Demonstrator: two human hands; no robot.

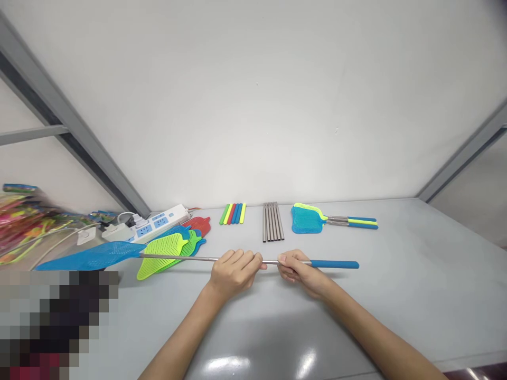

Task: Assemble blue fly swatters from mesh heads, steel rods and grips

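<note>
A fly swatter point(99, 255) with a blue mesh head, a thin extended metal rod and a blue grip is held level above the table. My left hand point(234, 270) wraps round the middle of its rod. Closer to the blue grip, my right hand point(297, 270) pinches the thicker part of the rod. Beneath the rod's left part lies a fan of loose swatter heads, with a yellow-green head point(162, 252) on top, a green head point(194, 244) and blue ones under it, and a red head point(200, 226) behind.
Behind the hands lie several coloured grips point(233, 214) and a row of metal rods point(272, 222). Assembled swatters point(309, 219) are stacked on the right. A white power strip point(162, 222) with plugs and cables stands at the left, near a blurred colourful pile point(19, 227).
</note>
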